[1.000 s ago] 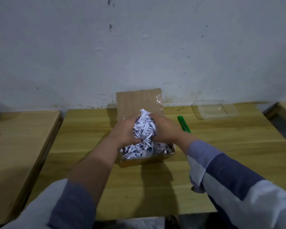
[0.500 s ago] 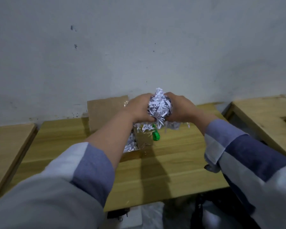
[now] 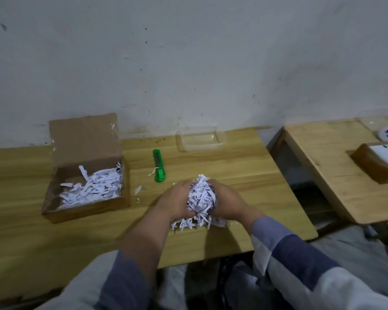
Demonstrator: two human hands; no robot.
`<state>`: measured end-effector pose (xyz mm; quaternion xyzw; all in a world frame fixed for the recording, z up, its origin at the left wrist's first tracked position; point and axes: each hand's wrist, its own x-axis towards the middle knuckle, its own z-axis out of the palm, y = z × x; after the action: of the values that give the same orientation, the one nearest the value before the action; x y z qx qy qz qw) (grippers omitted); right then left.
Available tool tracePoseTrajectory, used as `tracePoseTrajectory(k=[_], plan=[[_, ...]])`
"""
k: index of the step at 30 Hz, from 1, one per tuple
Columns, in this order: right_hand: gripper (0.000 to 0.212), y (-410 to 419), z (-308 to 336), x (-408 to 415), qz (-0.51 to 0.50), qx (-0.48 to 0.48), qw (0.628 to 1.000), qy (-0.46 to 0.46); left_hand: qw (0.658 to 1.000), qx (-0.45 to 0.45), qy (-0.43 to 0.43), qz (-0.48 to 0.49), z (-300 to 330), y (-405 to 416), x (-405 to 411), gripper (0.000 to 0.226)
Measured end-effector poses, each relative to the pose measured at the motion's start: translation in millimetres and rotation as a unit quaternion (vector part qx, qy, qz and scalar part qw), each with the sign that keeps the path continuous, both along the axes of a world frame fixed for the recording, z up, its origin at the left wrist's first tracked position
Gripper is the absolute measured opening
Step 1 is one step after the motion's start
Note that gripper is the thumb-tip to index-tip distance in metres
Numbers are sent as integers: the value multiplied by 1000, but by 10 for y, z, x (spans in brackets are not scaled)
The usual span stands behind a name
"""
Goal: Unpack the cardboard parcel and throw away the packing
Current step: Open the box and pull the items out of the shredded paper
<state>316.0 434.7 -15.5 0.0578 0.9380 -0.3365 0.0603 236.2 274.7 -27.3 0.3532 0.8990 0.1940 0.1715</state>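
Note:
A brown cardboard parcel (image 3: 92,209) stands open on the left of the wooden table (image 3: 244,166), its lid flap upright against the wall. White shredded paper (image 3: 94,186) lies inside it. My left hand (image 3: 177,201) and my right hand (image 3: 227,203) hold a bundle of shredded paper (image 3: 202,198) squeezed between them, over the table to the right of the parcel. Strips hang from the bundle's underside down to the table top.
A green box cutter (image 3: 159,166) lies between the parcel and my hands. A clear plastic tray (image 3: 201,138) sits by the wall. Loose paper strips (image 3: 139,190) lie on the table. A second wooden table (image 3: 336,166) stands across a gap on the right.
Both hands lifted the paper bundle out of the parcel and carried it right. It now sits lower, near the table top. The view has swung right.

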Motion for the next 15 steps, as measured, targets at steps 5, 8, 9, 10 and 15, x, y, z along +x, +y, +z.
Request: tracePoseTrajectory(k=[5,8,9,10,15], plan=[[78,100,-369,-68,-29,-4,1000,11,999,-11,51,-3,-233,60,-37,90],[99,203,-259,-138,-8,68,995,-75,998,-35,59,-4,-269,19,-106,112],[99,272,-236,-155,3,77,992,-101,998,-36,45,-3,-265,-9,-113,120],[97,343,-217,-152,19,83,990,-115,999,-28,32,-1,-253,-35,-111,124],[66,531,-67,-38,-50,-120,991,-36,996,78,-8,34,-132,-88,-100,98]])
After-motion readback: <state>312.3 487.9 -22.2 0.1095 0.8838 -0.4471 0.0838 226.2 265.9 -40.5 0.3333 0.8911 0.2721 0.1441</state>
